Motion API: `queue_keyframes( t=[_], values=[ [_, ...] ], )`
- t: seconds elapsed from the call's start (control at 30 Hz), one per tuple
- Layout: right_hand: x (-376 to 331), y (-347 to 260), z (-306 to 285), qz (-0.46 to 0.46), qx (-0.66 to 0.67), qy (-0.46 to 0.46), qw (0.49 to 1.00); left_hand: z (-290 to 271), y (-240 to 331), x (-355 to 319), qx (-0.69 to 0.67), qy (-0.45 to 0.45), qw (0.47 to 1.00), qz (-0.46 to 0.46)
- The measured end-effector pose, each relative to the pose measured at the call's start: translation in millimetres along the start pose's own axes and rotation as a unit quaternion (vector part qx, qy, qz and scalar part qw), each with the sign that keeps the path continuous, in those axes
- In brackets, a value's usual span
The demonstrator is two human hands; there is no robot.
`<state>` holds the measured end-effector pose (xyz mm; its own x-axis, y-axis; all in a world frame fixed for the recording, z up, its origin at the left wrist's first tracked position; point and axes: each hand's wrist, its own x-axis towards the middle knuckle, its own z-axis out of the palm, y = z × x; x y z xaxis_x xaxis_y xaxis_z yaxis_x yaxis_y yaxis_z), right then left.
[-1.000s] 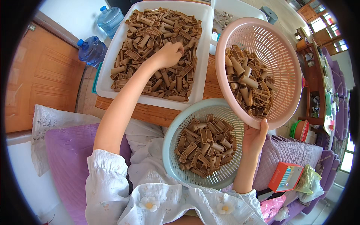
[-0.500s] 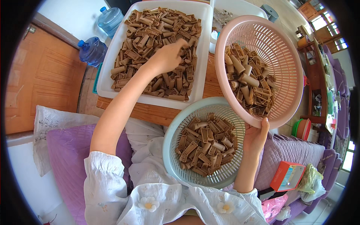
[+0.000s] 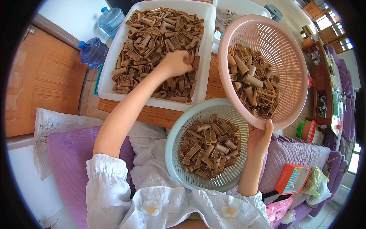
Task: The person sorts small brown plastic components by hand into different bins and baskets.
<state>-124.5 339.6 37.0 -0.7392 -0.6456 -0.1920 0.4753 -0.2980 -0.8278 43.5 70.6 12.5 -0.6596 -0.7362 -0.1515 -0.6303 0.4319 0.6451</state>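
Note:
My left hand (image 3: pixel 176 63) reaches over the white tray (image 3: pixel 206 49) heaped with several brown plastic pieces (image 3: pixel 152 45), its fingers closed on one or two of them near the tray's right side. My right hand (image 3: pixel 260 139) grips the lower rim of a pink mesh basket (image 3: pixel 289 53), held tilted, with more brown pieces (image 3: pixel 251 86) piled in its lower part. On my lap rests a pale green mesh basket (image 3: pixel 173 145) holding several brown pieces (image 3: pixel 207 147).
The tray lies on a wooden table (image 3: pixel 152 114). Two blue water bottles (image 3: pixel 93 51) stand by a wooden door (image 3: pixel 42 80) at left. A purple cushion (image 3: pixel 68 152) lies under my arm. A red box (image 3: pixel 292 179) and plastic bags lie at right.
My left hand has slid rightward across the tray and closed on brown pieces. The pink basket has stayed tilted in my right hand.

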Motion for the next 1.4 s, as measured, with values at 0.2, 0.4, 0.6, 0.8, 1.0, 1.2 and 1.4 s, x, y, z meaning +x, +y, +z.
queue_keyframes(
  t=[0.2, 0.4, 0.6, 0.8, 1.0, 1.2, 1.4],
  values=[
    [1, 1, -4, 0.003, -0.002, 0.004, 1.000, -58, 44, -26, -0.311, 0.071, 0.948, 0.002],
    [0, 4, -1, 0.005, -0.002, 0.025, 1.000, -47, 146, -28, -0.322, 0.010, 0.911, 0.256],
    [-1, 3, 1, 0.003, -0.008, 0.022, 1.000, -64, 127, 6, -0.176, 0.054, 0.936, 0.301],
    [1, 5, 1, 0.012, -0.005, 0.048, 0.999, -32, 28, 21, 0.118, 0.006, 0.988, 0.095],
    [2, 6, 2, 0.009, -0.002, 0.051, 0.999, 1, -21, 39, 0.131, -0.081, 0.982, 0.113],
    [0, 5, 4, 0.012, -0.011, 0.057, 0.998, -38, -18, 34, -0.145, -0.064, 0.987, -0.018],
    [0, 4, 5, 0.014, -0.005, 0.065, 0.998, -72, -2, 10, -0.261, -0.071, 0.962, -0.039]
  ],
)
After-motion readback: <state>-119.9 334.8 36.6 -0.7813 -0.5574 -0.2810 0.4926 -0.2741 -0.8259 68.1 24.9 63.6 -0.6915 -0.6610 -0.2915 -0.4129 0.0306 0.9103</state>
